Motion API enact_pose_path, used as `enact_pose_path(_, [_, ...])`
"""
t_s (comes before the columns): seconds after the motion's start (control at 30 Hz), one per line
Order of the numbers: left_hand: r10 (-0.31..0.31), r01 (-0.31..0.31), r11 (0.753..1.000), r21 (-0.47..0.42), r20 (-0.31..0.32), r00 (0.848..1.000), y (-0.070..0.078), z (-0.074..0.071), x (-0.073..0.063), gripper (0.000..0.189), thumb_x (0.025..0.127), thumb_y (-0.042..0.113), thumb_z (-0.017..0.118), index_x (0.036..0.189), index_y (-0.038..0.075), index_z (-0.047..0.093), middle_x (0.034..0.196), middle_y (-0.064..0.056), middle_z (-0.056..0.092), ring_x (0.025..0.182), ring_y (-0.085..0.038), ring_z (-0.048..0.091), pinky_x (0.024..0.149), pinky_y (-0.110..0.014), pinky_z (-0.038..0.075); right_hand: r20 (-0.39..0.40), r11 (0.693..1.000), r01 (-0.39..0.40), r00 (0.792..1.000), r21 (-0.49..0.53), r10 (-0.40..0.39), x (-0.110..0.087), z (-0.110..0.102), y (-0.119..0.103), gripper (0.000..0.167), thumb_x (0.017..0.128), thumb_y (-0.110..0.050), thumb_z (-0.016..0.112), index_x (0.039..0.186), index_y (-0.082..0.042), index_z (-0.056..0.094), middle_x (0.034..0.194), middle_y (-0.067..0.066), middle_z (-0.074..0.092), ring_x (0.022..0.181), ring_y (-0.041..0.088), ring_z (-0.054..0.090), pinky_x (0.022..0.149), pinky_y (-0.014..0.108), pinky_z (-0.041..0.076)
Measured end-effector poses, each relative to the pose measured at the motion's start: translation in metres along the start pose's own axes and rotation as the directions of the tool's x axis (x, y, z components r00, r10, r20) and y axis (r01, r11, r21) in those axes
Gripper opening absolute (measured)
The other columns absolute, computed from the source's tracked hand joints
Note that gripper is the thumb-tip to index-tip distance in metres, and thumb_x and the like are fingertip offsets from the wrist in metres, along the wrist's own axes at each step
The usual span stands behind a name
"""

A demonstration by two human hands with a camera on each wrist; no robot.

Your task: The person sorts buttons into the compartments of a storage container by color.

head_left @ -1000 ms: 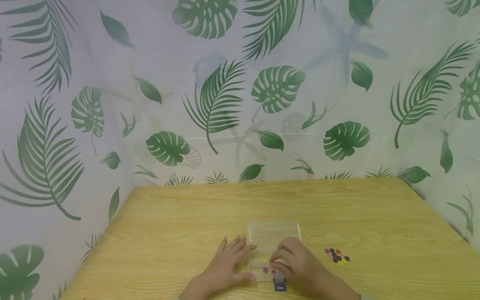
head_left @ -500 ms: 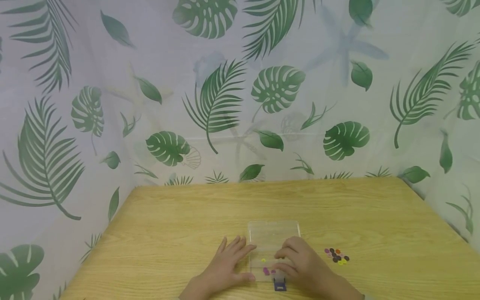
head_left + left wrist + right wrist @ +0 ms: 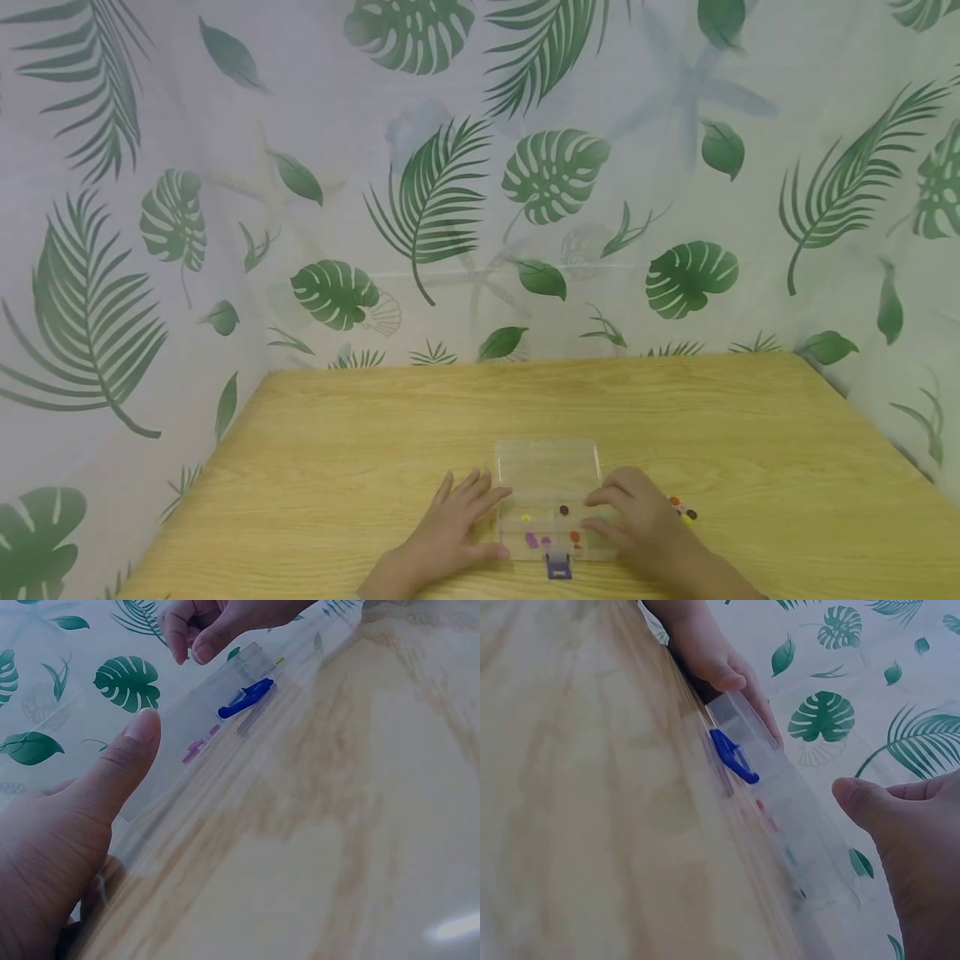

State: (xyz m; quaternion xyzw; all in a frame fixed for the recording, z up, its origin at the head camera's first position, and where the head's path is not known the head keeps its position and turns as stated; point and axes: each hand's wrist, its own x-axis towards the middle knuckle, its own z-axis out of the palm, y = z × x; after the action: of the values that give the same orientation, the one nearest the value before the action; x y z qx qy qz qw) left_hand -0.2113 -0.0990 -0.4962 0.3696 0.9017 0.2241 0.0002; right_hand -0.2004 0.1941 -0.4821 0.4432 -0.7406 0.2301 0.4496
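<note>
One clear plastic compartment box [image 3: 517,552] lies on the wood-grain table [image 3: 360,433], its transparent lid [image 3: 547,460] opened flat toward the back and a blue plastic latch [image 3: 558,568] at the middle of its front edge. In the box's back row sit a small round yellow disc [image 3: 526,518] at the left and a small round dark disc [image 3: 564,510] past the divider; the front row holds small purple discs [image 3: 531,541] at the left and a small orange disc [image 3: 575,537] farther right. The left hand [image 3: 459,529] rests beside the box's left end, fingers straight and spread. The right hand [image 3: 647,525] hovers over the right end, fingers bent, thumb and fingertips slightly apart with nothing visible between them. Beyond it lies a partly hidden multicoloured disc pile [image 3: 686,512].
</note>
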Motion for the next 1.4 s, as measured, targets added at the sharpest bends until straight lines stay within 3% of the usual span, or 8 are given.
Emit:
enact_pose_path(0.3, [-0.006, 0.006, 1.0, -0.002, 0.005, 1.0, 0.0, -0.001, 0.0, 0.071, 0.086, 0.056, 0.057, 0.146, 0.025, 0.035, 0.151, -0.018, 0.03, 0.141, -0.036, 0.025, 0.112, -0.062, 0.008, 0.003, 0.997, -0.037, 0.999, -0.073, 0.037, -0.013, -0.02, 0.011, 0.041, 0.095, -0.041, 0.053, 0.078, -0.006, 0.068, 0.078, -0.001, 0.055, 0.071, 0.011, 0.049, 0.068, 0.018, 0.043])
enact_pose_path(0.57, [-0.011, 0.011, 1.0, -0.017, 0.009, 1.0, 0.0, -0.001, -0.001, 0.071, 0.086, 0.057, 0.057, 0.146, 0.025, 0.035, 0.151, -0.019, 0.03, 0.141, -0.036, 0.025, 0.111, -0.063, 0.008, 0.034, 0.993, -0.107, 0.994, -0.05, 0.108, -0.028, -0.043, 0.017, 0.041, 0.096, -0.04, 0.053, 0.081, -0.004, 0.068, 0.079, -0.002, 0.054, 0.066, 0.005, 0.044, 0.06, 0.007, 0.037])
enact_pose_path(0.87, [-0.011, 0.012, 0.999, -0.031, 0.012, 1.0, 0.001, -0.003, -0.001, 0.07, 0.086, 0.056, 0.057, 0.145, 0.024, 0.036, 0.151, -0.019, 0.029, 0.141, -0.037, 0.024, 0.111, -0.064, 0.009, 0.058, 0.988, -0.143, 0.988, -0.058, 0.146, -0.04, -0.061, 0.025, 0.039, 0.096, -0.039, 0.053, 0.079, -0.008, 0.068, 0.076, -0.004, 0.055, 0.067, 0.007, 0.048, 0.063, 0.01, 0.04])
enact_pose_path(1.07, [-0.006, 0.007, 1.0, -0.025, 0.01, 1.0, 0.0, -0.002, 0.0, 0.07, 0.086, 0.056, 0.057, 0.145, 0.024, 0.036, 0.151, -0.019, 0.03, 0.141, -0.037, 0.024, 0.111, -0.065, 0.009, 0.103, 0.98, -0.198, 0.975, -0.015, 0.199, -0.047, -0.075, 0.027, 0.04, 0.096, -0.041, 0.051, 0.081, -0.007, 0.067, 0.08, -0.004, 0.056, 0.073, 0.007, 0.05, 0.069, 0.011, 0.042])
enact_pose_path(1.27, [0.0, 0.0, 1.0, -0.026, 0.013, 1.0, 0.001, -0.003, 0.0, 0.07, 0.087, 0.055, 0.057, 0.146, 0.023, 0.035, 0.152, -0.019, 0.029, 0.141, -0.036, 0.023, 0.111, -0.064, 0.008, 0.204, 0.956, -0.292, 0.934, -0.042, 0.294, -0.053, -0.083, 0.025, 0.04, 0.096, -0.046, 0.047, 0.084, -0.012, 0.066, 0.085, -0.008, 0.053, 0.078, 0.003, 0.047, 0.072, 0.01, 0.04])
enact_pose_path(1.4, [-0.001, 0.001, 1.0, -0.028, 0.013, 1.0, 0.001, -0.004, -0.001, 0.071, 0.086, 0.055, 0.057, 0.146, 0.023, 0.035, 0.152, -0.019, 0.029, 0.142, -0.036, 0.022, 0.111, -0.063, 0.008, 0.224, 0.961, -0.277, 0.935, -0.019, 0.274, -0.057, -0.083, 0.027, 0.033, 0.094, -0.043, 0.053, 0.086, -0.014, 0.065, 0.088, -0.009, 0.052, 0.08, 0.002, 0.045, 0.072, 0.01, 0.039])
